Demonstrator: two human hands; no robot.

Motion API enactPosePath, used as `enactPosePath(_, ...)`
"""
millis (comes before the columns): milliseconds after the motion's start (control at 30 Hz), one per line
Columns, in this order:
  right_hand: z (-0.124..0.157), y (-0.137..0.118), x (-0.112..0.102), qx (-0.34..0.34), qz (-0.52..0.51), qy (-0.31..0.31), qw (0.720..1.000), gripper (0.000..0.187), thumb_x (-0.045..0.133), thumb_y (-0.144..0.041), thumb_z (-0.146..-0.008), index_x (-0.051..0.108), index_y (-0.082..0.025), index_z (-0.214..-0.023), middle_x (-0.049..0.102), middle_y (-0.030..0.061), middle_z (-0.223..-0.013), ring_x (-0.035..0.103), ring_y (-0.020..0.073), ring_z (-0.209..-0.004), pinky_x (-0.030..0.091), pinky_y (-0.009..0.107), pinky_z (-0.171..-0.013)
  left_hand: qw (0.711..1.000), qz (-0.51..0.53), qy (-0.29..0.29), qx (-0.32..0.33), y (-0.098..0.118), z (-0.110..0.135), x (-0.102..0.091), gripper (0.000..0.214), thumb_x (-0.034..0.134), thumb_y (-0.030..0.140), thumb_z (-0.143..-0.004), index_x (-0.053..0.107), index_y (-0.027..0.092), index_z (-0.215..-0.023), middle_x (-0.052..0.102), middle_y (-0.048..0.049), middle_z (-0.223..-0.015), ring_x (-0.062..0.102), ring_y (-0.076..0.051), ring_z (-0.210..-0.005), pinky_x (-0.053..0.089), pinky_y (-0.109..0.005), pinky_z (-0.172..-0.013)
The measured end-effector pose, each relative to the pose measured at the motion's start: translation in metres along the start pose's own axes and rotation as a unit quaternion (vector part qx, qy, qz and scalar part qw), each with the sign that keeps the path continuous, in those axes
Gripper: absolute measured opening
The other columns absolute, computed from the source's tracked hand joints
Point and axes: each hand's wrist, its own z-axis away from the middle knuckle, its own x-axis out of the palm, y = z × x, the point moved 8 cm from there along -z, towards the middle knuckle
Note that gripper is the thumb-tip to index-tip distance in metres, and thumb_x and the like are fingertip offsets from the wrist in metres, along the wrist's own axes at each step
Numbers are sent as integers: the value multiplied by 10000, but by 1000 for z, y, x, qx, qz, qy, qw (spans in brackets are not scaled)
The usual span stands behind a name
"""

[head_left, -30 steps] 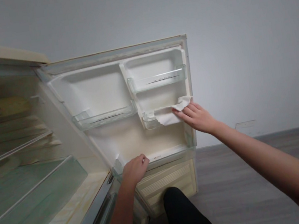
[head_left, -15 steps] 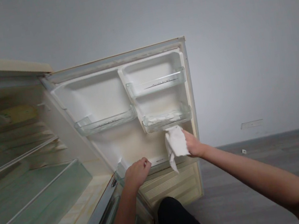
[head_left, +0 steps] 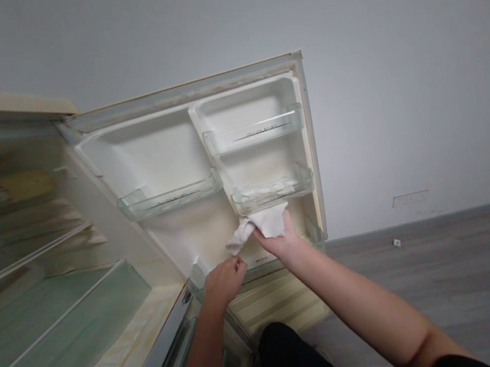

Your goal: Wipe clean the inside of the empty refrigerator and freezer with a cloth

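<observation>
My right hand (head_left: 278, 238) grips a crumpled white cloth (head_left: 271, 219) with the palm turned up, just under the lower small shelf (head_left: 274, 194) of the open fridge door (head_left: 192, 231). One end of the cloth hangs to the left. My left hand (head_left: 225, 281) is closed in front of the left part of the bottom door shelf (head_left: 262, 271). Its inner fingers are hidden, so I cannot make out whether they hold the shelf edge or anything else.
To the left stands the open fridge (head_left: 143, 275) with glass shelves and a greenish drawer (head_left: 86, 324). More clear shelves (head_left: 171, 199) sit higher on the door. A yellowish lower door (head_left: 276, 301) is below. A small white object (head_left: 396, 243) lies on the grey floor (head_left: 470, 272).
My right hand has moved left and turned palm up, carrying the cloth up under the small shelf. My left hand stays about where it was.
</observation>
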Motion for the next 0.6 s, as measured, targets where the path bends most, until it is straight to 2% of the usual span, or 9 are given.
enactPosePath(100, 14, -36, 2, 34, -75, 16, 997, 340, 303, -153, -920, 629, -245, -933, 617, -25, -659, 582, 174, -617, 549, 333, -720, 1000, 6, -6, -12, -3, 0, 1, 467, 261, 428, -979, 681, 222, -978, 754, -126, -1062, 694, -293, -1029, 454, -361, -795)
enactPosePath(167, 19, -68, -4, 16, -102, 33, 994, 322, 311, -136, -911, 615, -241, -895, 605, -21, -659, 554, 168, -590, 537, 314, -679, 1000, 15, 0, -1, -1, 0, 1, 431, 281, 411, -972, 672, 237, -1023, 751, -106, -1078, 691, -287, -1026, 456, -358, -793)
enactPosePath(267, 20, -109, -27, -36, -116, 84, 989, 299, 305, -135, -909, 550, -229, -767, 543, -21, -592, 517, 169, -554, 515, 301, -622, 1000, 14, 6, 10, 1, 2, -1, 401, 284, 380, -972, 658, 254, -1044, 748, -81, -1088, 686, -261, -1020, 452, -339, -800)
enactPosePath(333, 19, -123, -36, -64, -94, 69, 991, 288, 323, -161, -914, 487, -227, -688, 521, -23, -563, 513, 167, -550, 513, 308, -630, 1000, 9, 5, 8, 1, 2, -1, 400, 279, 375, -976, 656, 255, -1032, 747, -77, -1097, 682, -246, -1025, 447, -324, -798)
enactPosePath(467, 19, -122, -32, -168, 36, 11, 985, 237, 496, -347, -899, 502, -238, -688, 571, -25, -607, 562, 163, -626, 527, 317, -707, 1000, 8, 11, 8, 2, 4, -3, 397, 281, 370, -979, 656, 244, -1022, 751, -81, -1083, 682, -241, -1018, 440, -316, -783)
enactPosePath(533, 19, -105, -24, -194, 90, 18, 977, 197, 556, -408, -873, 556, -247, -760, 631, -21, -698, 607, 158, -708, 535, 309, -755, 1000, 14, 15, 12, 2, 5, -3, 400, 286, 372, -980, 662, 240, -1021, 753, -85, -1080, 686, -247, -1014, 443, -321, -785)
enactPosePath(600, 18, -80, -14, -183, 103, 36, 977, 157, 587, -405, -859, 598, -249, -853, 689, -15, -831, 646, 148, -815, 542, 298, -816, 1000, 21, 20, 13, 1, 5, -3, 402, 295, 380, -981, 670, 242, -1028, 754, -85, -1079, 690, -250, -1015, 449, -323, -791)
